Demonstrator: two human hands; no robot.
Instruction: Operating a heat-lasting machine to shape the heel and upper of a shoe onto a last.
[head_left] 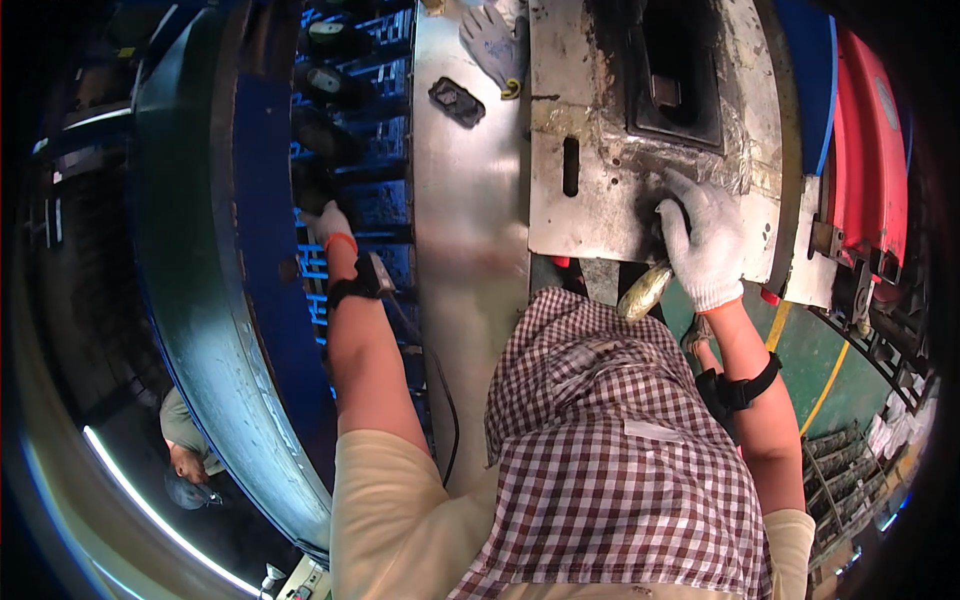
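My left hand (329, 222), in a pale glove, reaches into the blue-lit slatted rack (385, 190) on the left. It is at a dark shoe-like piece (318, 183); its fingers are mostly hidden, so a grip cannot be made out. In a white knit glove, my right hand (708, 245) rests at the near edge of a worn metal plate (590, 215), thumb and fingers apart and nothing seen between them. Just beside its thumb, a tape-wrapped handle (645, 292) sticks out below the plate's edge.
A spare grey glove (492, 45) and a small black tray-like piece (457, 102) lie on the metal counter (465, 200). More dark shoe-like pieces (325, 80) sit along the rack. A recessed dark opening (675, 90) is in the plate. Red machinery (870, 150) stands right; another person (188, 450) is lower left.
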